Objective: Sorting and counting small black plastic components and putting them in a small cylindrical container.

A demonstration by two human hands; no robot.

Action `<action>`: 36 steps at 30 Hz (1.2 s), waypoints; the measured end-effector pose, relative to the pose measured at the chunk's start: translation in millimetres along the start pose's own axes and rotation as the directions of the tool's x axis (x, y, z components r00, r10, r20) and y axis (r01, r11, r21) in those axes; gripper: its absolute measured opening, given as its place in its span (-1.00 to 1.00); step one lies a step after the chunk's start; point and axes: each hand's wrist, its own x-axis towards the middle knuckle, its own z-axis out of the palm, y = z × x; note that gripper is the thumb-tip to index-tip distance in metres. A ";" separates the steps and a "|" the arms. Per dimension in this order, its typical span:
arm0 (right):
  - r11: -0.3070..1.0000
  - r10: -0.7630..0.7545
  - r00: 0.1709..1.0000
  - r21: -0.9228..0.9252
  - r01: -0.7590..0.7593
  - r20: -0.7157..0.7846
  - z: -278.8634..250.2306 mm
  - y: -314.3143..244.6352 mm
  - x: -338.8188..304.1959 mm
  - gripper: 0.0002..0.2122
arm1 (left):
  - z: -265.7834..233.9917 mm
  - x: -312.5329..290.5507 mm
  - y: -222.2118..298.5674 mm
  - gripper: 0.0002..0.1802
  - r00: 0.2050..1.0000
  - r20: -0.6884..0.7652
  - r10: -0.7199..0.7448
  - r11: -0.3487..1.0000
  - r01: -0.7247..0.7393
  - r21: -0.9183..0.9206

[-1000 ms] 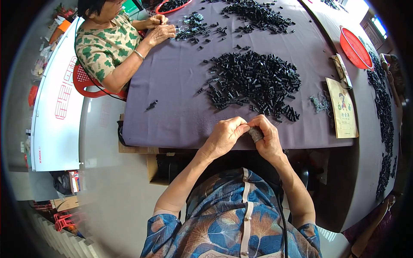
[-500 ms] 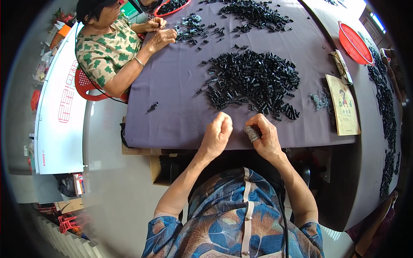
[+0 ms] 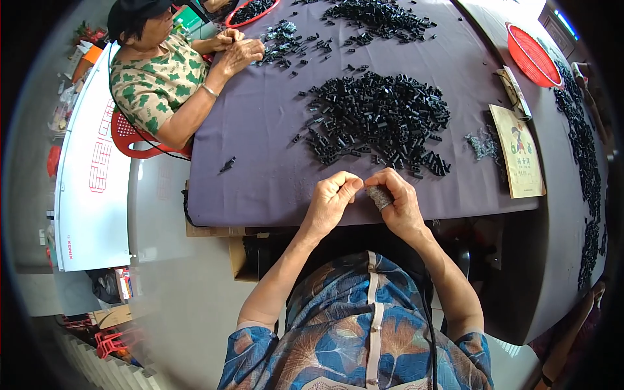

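Observation:
My left hand (image 3: 330, 203) is closed in a pinch at the near edge of the table, thumb and forefinger together. Close beside it, my right hand (image 3: 402, 203) is curled, its fingertips almost meeting those of the left. A grey, speckled bundle or wrap (image 3: 379, 197) shows at the right hand's fingers; whether it is held or wound round a finger I cannot tell. Anything pinched between the fingertips is too small to make out. Just beyond both hands lies a big heap of small black plastic parts (image 3: 380, 117).
A purple-grey cloth covers the table (image 3: 253, 162). At the right lie a yellow booklet (image 3: 520, 159), small clear-grey pieces (image 3: 482, 146) and a red basket (image 3: 533, 55). A co-worker (image 3: 159, 84) sits at the far left, hands near another pile. Two black parts (image 3: 227, 164) lie apart at left.
My left hand's fingertips have turned right and come up to those of my right hand, closing most of the gap. The whole view has shifted slightly.

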 end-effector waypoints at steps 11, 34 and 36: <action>0.998 0.034 0.998 -0.057 -0.031 0.044 0.5 -1.9 -1.2 -0.66 | -12.9 -3.2 -2.3 -0.83 0.990 -0.063 0.130 0.967 -0.112 0.230; 0.993 -0.020 0.999 -0.114 0.023 0.029 3.3 1.0 -2.1 -0.69 | -19.5 47.9 16.5 -0.97 0.929 -0.098 0.358 0.595 -0.145 0.791; 0.994 -0.022 0.999 -0.109 0.026 0.045 4.4 3.1 -2.8 -0.64 | -16.0 51.3 13.7 -0.97 0.928 -0.089 0.363 0.562 -0.142 0.815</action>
